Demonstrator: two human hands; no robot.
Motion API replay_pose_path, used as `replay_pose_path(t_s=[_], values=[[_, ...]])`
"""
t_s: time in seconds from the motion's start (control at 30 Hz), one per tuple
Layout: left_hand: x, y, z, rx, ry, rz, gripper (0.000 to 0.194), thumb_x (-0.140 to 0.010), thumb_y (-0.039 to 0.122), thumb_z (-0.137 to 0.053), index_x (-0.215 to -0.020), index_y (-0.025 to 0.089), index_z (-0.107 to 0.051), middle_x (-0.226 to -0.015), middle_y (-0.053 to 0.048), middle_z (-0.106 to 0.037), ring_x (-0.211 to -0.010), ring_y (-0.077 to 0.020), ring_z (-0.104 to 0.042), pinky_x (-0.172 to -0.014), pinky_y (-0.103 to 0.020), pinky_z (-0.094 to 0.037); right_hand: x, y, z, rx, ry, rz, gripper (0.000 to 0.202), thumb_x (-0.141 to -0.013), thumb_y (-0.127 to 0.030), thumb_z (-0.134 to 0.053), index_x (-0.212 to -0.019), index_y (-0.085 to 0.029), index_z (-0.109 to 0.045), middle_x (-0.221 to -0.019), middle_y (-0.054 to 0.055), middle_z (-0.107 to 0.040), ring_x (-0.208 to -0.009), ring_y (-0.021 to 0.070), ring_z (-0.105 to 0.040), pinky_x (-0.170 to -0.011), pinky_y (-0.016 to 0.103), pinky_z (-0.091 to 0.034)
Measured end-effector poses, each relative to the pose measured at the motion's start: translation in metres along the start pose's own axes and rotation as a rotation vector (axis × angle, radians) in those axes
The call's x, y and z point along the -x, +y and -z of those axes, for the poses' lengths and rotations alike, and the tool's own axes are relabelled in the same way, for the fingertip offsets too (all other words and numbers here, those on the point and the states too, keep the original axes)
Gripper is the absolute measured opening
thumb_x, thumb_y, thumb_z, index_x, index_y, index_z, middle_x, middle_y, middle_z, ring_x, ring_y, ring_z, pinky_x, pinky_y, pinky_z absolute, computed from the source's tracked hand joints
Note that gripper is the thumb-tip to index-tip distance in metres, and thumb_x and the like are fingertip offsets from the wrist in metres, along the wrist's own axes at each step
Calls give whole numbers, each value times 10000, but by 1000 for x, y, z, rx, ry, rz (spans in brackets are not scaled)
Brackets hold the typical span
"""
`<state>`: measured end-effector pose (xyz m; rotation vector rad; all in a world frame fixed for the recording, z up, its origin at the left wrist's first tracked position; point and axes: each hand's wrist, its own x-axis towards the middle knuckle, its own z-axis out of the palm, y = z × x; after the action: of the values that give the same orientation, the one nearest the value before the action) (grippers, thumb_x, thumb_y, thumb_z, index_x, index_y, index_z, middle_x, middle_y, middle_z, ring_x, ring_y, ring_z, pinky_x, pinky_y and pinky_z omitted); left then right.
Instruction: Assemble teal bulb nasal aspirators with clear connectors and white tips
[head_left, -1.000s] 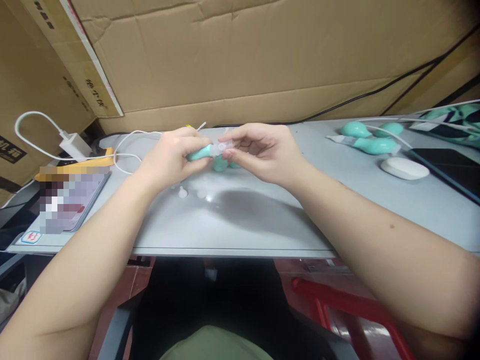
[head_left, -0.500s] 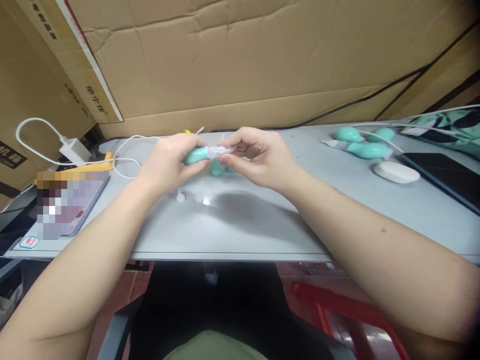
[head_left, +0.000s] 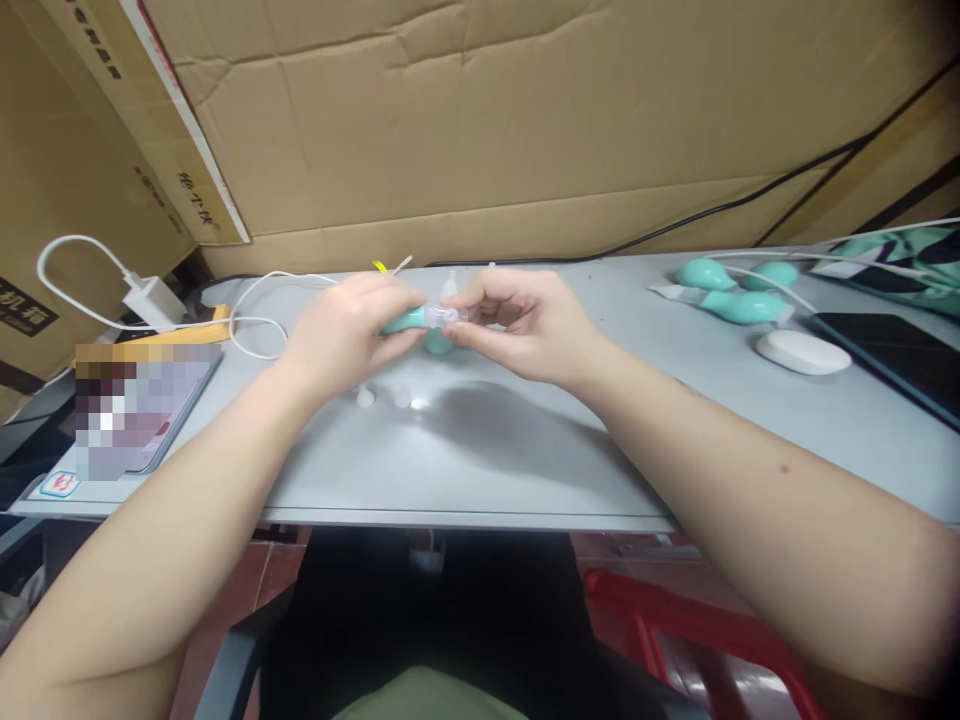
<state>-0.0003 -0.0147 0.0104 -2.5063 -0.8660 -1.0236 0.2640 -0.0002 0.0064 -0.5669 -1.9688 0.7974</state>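
My left hand [head_left: 345, 325] is wrapped round a teal bulb [head_left: 405, 320], held sideways above the table. At the bulb's right end sits a clear plastic piece [head_left: 444, 314], pinched between the thumb and fingertips of my right hand [head_left: 517, 320]. Just behind and below it, another teal object [head_left: 439, 342] with a whitish tip shows partly, the rest hidden by my hands. Two small whitish pieces, one [head_left: 365, 397] to the left and one [head_left: 403, 398] to the right, lie on the table below my left hand.
Several teal bulbs [head_left: 750, 306] lie at the right, by a white oval case [head_left: 802, 352] and a dark tablet [head_left: 892, 350]. At the left are a phone [head_left: 176, 410], a white charger [head_left: 154, 303] and its cable. Cardboard [head_left: 450, 130] stands behind the grey table [head_left: 480, 480].
The view has shifted slightly. My left hand now covers more of the teal bulb, and both hands still hold the joined pieces.
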Motion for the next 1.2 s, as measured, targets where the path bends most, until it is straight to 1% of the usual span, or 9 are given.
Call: replay_pose_path(t_s=[0.17, 0.3, 0.47, 0.6, 0.73, 0.83, 0.97, 1.1, 1.2], values=[[0, -1, -2, -17, -20, -22, 264, -1091, 400, -688, -1145, 191, -840, -1065, -95, -870, -954, -253, -809, -857, -358, -598, -1, 0, 0, 1, -7, 6, 267, -908, -501, -990, -907, -269, -858, -813, 28, -781, -731, 195, -684, -669, 350, -568], [1, -2, -4, -46, -7, -40, 260, -1083, 398, -685, -1125, 194, -840, -1059, -99, -866, -933, -266, -806, -829, -370, -593, -1, -2, -1, -1, 0, -5, 302, -869, -520, -1018, -880, -266, -856, -779, 15, -771, -699, 180, -652, -638, 337, -544], [2, -2, -6, -29, 8, -35, 248, -1069, 396, -709, -1139, 201, -846, -1066, -92, -872, -943, -261, -812, -860, -373, -607, -1, -4, -2, -31, 15, -43, 331, -838, -520, -1048, -862, -265, -839, -779, 7, -777, -659, 164, -623, -591, 327, -532], [0, 0, -6, 42, 30, -30, 239, -1073, 392, -724, -1133, 196, -847, -1031, -76, -866, -931, -241, -811, -847, -339, -594, -1, -2, -1, -86, -15, -45, 329, -873, -497, -1037, -904, -239, -834, -777, 19, -788, -645, 159, -669, -588, 318, -553], [-1, 1, -7, 73, -20, 8, 223, -1075, 385, -722, -1100, 200, -844, -981, -56, -850, -899, -223, -796, -806, -310, -574, 0, 0, 0, -103, -35, -78, 382, -864, -530, -1050, -909, -226, -825, -772, 31, -795, -651, 163, -704, -587, 318, -589], [0, 0, -8, 97, -9, -14, 231, -1088, 398, -715, -1080, 203, -839, -973, -49, -852, -893, -219, -794, -809, -310, -574, -1, 0, 0, -130, -59, -101, 419, -851, -553, -1058, -896, -217, -812, -747, 24, -788, -629, 152, -700, -579, 307, -601], [1, -1, -10, 103, 11, -46, 245, -1104, 411, -714, -1098, 204, -844, -966, -48, -861, -884, -216, -801, -797, -309, -577, -2, -1, -1, -173, -82, -111, 405, -851, -514, -1066, -889, -202, -811, -733, 22, -785, -622, 138, -699, -584, 285, -600], [2, -2, -12, 96, 40, -90, 266, -1124, 416, -703, -1147, 192, -846, -979, -58, -874, -913, -221, -819, -822, -312, -592, 0, -1, -2, -179, -52, -139, 414, -804, -491, -1100, -888, -208, -810, -741, 21, -790, -621, 148, -703, -578, 287, -595], [3, -3, -13, 81, 22, -67, 294, -1138, 445, -679, -1142, 197, -837, -1009, -68, -886, -943, -231, -827, -853, -329, -603, 1, -2, -1, -175, -38, -175, 429, -752, -457, -1134, -891, -207, -813, -747, 26, -796, -634, 159, -719, -600, 290, -603]])
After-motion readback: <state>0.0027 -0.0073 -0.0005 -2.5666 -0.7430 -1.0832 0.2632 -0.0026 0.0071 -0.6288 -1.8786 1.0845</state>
